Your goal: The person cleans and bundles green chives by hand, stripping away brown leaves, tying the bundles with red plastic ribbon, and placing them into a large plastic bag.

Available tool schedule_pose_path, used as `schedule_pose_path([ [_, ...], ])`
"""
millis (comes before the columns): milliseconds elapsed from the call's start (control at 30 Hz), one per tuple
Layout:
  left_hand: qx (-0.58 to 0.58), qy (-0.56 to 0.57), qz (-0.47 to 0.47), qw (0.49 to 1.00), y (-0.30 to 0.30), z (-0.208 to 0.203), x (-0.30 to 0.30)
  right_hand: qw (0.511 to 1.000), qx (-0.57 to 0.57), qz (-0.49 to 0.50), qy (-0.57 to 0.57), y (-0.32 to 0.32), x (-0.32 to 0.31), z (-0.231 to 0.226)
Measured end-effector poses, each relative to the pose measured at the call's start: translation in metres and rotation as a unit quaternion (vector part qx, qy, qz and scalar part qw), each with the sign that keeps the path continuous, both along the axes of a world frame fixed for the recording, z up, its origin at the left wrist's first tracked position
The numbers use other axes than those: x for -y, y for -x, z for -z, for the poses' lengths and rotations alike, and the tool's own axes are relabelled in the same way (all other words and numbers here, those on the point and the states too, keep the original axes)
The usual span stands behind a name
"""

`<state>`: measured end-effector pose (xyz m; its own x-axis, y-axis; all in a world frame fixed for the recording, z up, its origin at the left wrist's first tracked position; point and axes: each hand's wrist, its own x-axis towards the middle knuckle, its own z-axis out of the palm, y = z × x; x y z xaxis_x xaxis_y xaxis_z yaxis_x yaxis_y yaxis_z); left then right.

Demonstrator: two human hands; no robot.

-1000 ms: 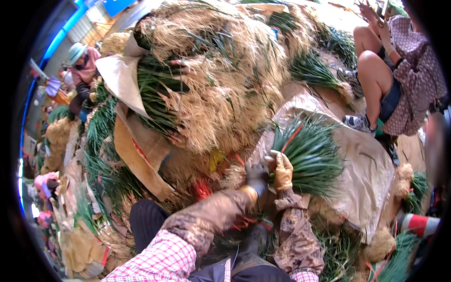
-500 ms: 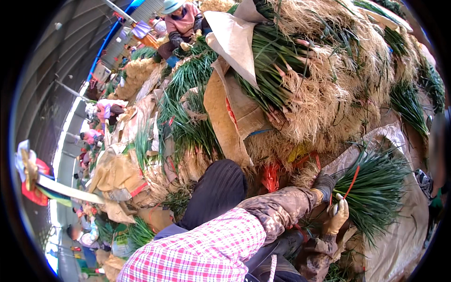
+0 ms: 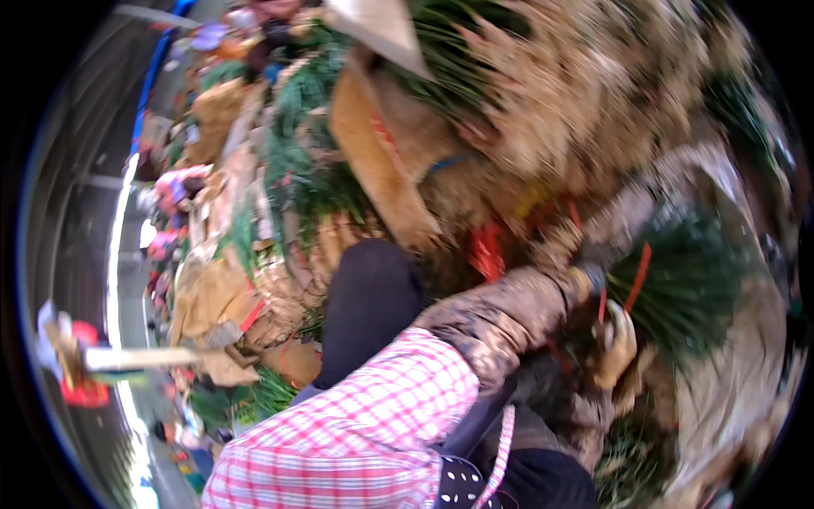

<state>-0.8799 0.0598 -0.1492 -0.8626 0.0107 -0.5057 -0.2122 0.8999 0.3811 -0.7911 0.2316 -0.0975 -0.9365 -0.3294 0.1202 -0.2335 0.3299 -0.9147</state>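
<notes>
A bundle of green onions [image 3: 691, 280], its long green leaves fanned to the right, lies on a pale sheet [image 3: 733, 382]. My left hand [image 3: 596, 261], in a dark glove, is closed around the bundle near its root end. A red tie strip [image 3: 640, 276] runs over the leaves. Just below, my right hand [image 3: 616, 349], in a tan glove, has its fingers closed at the lower end of the red strip. Motion blur smears both hands and the leaves.
Above the bundle rises a heap of green onions with pale roots [image 3: 585, 102]. A red plastic bunch [image 3: 486, 250] lies left of my left hand. My dark-trousered knee [image 3: 373, 284] stands near brown sacking [image 3: 365, 144]. Other people sit among more onions at far left.
The whole view has shifted and blurred as my head moved. My left hand stays on the bundle, and my right hand remains at the red strip, slightly lower against the leaves.
</notes>
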Motion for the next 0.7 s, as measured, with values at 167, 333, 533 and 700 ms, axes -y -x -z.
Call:
schedule_pose_path([
  [167,0.106,-0.155,0.051,0.981,0.010,0.006,0.015,0.979,0.128,0.101,0.124,-0.009,-0.024,0.030],
  [333,0.172,-0.191,0.014,0.966,0.030,-0.001,-0.002,0.881,0.201,0.313,0.291,-0.061,-0.129,-0.015],
  [533,-0.050,0.053,0.004,0.997,0.009,0.008,0.027,0.909,0.223,0.338,0.097,-0.117,-0.145,-0.040],
  [700,-0.030,0.046,0.159,0.986,-0.013,-0.093,0.018,0.919,0.240,0.294,0.107,-0.123,-0.096,-0.048],
])
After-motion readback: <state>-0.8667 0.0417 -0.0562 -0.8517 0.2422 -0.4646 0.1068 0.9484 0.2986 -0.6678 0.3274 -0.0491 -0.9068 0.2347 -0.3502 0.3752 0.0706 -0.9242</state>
